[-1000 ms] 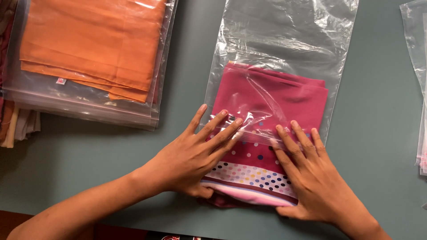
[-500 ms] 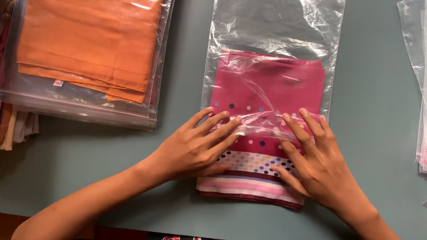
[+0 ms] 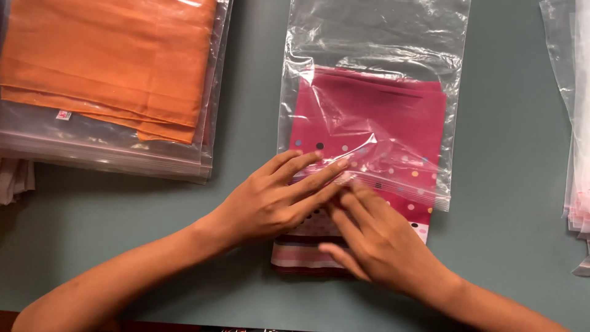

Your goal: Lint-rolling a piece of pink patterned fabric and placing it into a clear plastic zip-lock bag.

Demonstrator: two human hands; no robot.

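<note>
A folded magenta cloth with coloured dots and a striped pink hem lies partly inside a clear plastic zip bag on the grey-green table. The hem end sticks out of the bag's open mouth toward me. My left hand lies flat on the cloth at the bag's mouth, fingers spread and pointing right. My right hand presses flat on the cloth's striped end just beside it, fingertips almost touching the left hand's fingers. Neither hand grips anything.
A stack of clear bags holding folded orange cloth lies at the upper left. More clear bags sit at the right edge. A dark strip marks the table's near edge at the bottom.
The cloth has slid further into the bag and the bag's mouth now sits lower on it. My right hand moved left, next to my left hand.
</note>
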